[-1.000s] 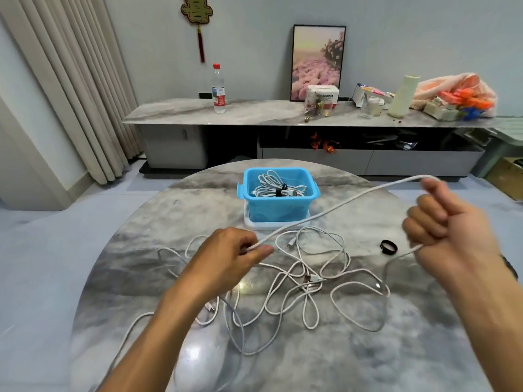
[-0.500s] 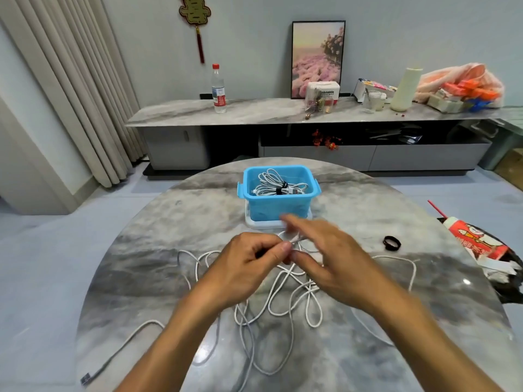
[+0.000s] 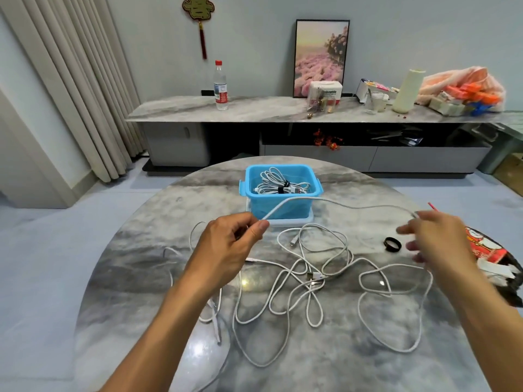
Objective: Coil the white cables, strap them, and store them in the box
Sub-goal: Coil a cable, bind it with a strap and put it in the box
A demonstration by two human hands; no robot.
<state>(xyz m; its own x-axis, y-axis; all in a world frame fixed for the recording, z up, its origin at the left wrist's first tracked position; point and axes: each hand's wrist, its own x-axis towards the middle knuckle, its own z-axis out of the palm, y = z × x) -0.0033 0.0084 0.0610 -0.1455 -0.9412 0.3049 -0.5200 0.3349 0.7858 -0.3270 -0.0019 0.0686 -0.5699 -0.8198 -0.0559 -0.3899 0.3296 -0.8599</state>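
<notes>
Nearest, loose white cables (image 3: 308,281) sprawl in tangled loops over the middle of the round marble surface (image 3: 135,278), reaching toward its near right part; the near left part lies bare. Above the tangle, the left hand (image 3: 226,250) is curled nearly closed, thumb and forefinger pinching one white cable. That raised cable (image 3: 339,203) arcs right, passing in front of the box, to the right hand (image 3: 435,241). The right hand is blurred, its fingers spread loosely; the cable meets its fingertips (image 3: 418,215), but whether they grip it I cannot tell. A black strap ring (image 3: 392,244) lies on the surface just left of the right hand, apart from the tangle. Beyond the surface's right edge a red packet (image 3: 481,250) shows. Farther, near the far edge at centre, the blue box (image 3: 280,206) stands on a pale lid, holding a coiled, strapped bundle of cable (image 3: 280,185). Open floor separates the surface from a long cabinet (image 3: 254,111) against the far wall.
</notes>
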